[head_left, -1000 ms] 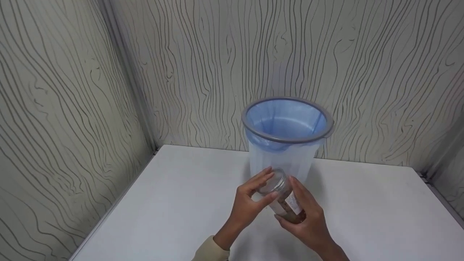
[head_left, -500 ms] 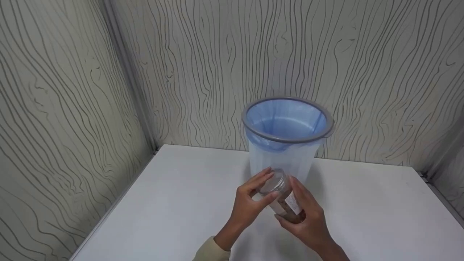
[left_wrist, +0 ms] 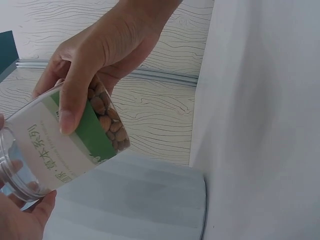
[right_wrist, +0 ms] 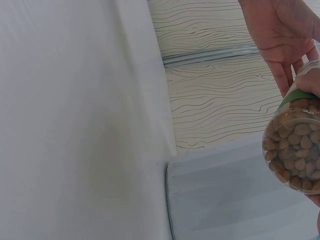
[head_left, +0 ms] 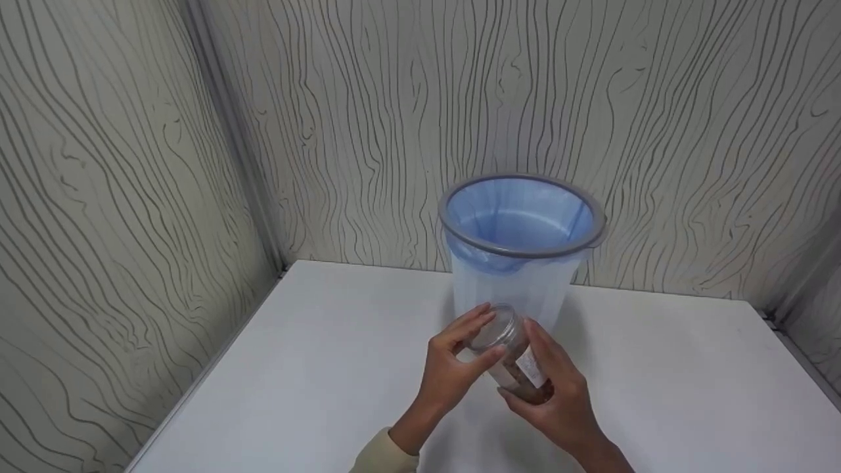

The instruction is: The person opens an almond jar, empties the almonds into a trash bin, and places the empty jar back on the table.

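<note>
A clear plastic jar [head_left: 529, 369] is held up tilted over the white table [head_left: 315, 368], between both hands. My left hand [head_left: 447, 371] grips its clear lid [head_left: 496, 328], thumb on one side and fingers on the other. Around the lower body of the jar, my right hand [head_left: 566, 402] keeps hold. Brown nuts, almond-like, fill the bottom of the jar; the right wrist view shows the nuts [right_wrist: 297, 155] through its base. A white and green label [left_wrist: 55, 145] wraps the side in the left wrist view, partly covered by the right thumb.
Directly behind the hands stands a whitish bin [head_left: 489, 286] with a grey rim [head_left: 519, 253] and a blue bag lining it. Wood-patterned panels [head_left: 368, 131] enclose the table at the back and sides.
</note>
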`<state>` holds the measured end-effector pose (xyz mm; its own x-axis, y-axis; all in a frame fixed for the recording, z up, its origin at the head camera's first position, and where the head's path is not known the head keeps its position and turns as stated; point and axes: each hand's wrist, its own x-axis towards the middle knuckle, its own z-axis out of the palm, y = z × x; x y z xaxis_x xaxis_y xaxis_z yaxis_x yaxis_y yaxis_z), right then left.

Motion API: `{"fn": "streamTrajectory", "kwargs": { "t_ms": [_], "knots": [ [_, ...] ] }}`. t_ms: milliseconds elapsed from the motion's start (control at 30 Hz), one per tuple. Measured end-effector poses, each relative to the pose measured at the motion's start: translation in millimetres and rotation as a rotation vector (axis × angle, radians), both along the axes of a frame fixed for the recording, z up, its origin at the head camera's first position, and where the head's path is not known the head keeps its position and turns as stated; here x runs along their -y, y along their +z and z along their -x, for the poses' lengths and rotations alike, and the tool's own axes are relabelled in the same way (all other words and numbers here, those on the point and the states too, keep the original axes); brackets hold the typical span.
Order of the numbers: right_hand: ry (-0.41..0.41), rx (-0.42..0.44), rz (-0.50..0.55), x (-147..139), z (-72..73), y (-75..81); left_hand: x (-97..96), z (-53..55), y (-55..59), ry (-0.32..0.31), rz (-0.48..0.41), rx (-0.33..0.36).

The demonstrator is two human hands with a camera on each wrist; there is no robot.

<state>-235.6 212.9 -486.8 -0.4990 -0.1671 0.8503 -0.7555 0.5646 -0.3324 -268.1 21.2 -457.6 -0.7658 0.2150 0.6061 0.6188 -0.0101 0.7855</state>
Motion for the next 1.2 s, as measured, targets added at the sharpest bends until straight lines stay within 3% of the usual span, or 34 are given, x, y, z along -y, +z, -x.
{"fn": "streamTrajectory", "kwargs": {
  "t_ms": [1200],
  "knots": [
    [-0.027,-0.055,-0.023,1.9,2.5,-0.6,-2.8,-1.0,1.0,0.063,0.01,0.013]
  ]
}}
